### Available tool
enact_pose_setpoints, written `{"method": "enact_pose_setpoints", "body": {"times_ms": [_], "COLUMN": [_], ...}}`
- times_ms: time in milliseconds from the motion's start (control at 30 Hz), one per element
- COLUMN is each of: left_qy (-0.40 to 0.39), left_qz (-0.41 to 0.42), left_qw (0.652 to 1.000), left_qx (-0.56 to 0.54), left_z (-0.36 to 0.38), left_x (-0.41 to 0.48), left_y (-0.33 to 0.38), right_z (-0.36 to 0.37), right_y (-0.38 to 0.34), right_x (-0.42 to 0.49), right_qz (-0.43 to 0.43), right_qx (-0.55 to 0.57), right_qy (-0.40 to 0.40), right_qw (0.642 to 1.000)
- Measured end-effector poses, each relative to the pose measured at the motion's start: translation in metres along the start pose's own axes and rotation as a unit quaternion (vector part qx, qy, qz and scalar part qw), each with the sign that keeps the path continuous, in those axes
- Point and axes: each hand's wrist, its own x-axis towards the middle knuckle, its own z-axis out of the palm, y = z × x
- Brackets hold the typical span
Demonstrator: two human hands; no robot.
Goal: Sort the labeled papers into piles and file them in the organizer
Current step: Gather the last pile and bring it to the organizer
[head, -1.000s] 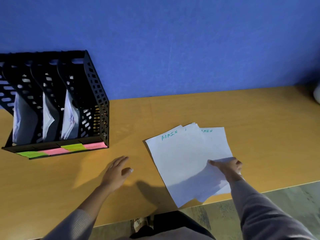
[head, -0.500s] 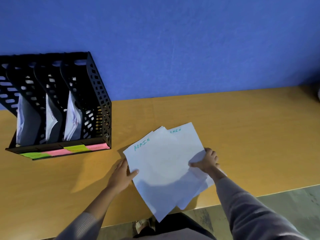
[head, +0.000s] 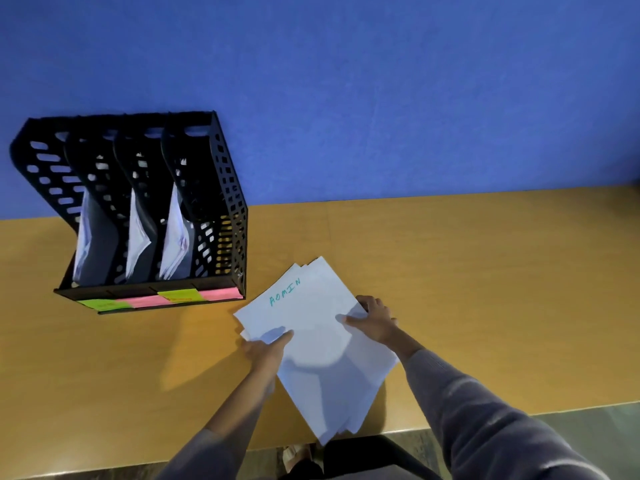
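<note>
Blue wall behind, wooden desk (head: pixel 485 271) below. Organizer (head: pixel 221 202) stands at left: three slots hold papers, the rightmost slot looks empty (judged the last to fill). Left hand (head: pixel 266 348) and right hand (head: pixel 375 322) both pinch the ADMIN stack (head: pixel 318 341), just beside the organizer's front corner, not yet filed.

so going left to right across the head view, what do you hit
black perforated plastic file organizer → left hand → stack of white papers marked ADMIN → right hand, all on the orange wooden desk
</note>
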Motion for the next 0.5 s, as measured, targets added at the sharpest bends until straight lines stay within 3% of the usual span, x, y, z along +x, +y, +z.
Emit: {"method": "enact_pose_setpoints", "body": {"times_ms": [133, 200, 267, 367, 433, 500], "left_qy": [-0.018, 0.002, 0.043, 0.025, -0.038, -0.087], "left_qz": [-0.022, -0.039, 0.033, 0.234, 0.286, 0.288], "left_qw": [0.999, 0.996, 0.986, 0.938, 0.89, 0.846], "left_qx": [0.021, 0.079, 0.157, 0.255, 0.353, 0.44], "left_z": [0.014, 0.015, 0.011, 0.001, -0.001, -0.003], "left_x": [-0.008, -0.015, -0.015, -0.004, 0.006, 0.018], "left_y": [0.005, 0.011, 0.014, 0.023, 0.035, 0.046], "right_z": [-0.01, -0.015, -0.018, -0.014, -0.007, 0.008], "right_y": [0.004, 0.01, 0.017, 0.029, 0.038, 0.048], "right_x": [-0.002, -0.006, -0.015, -0.032, -0.045, -0.057], "right_qz": [-0.032, -0.023, 0.026, 0.111, 0.188, 0.262], "right_qx": [0.038, -0.002, -0.011, 0.092, 0.157, 0.26], "right_qy": [-0.019, 0.044, 0.134, 0.233, 0.259, 0.231], "right_qw": [0.999, 0.999, 0.991, 0.962, 0.934, 0.9]}}
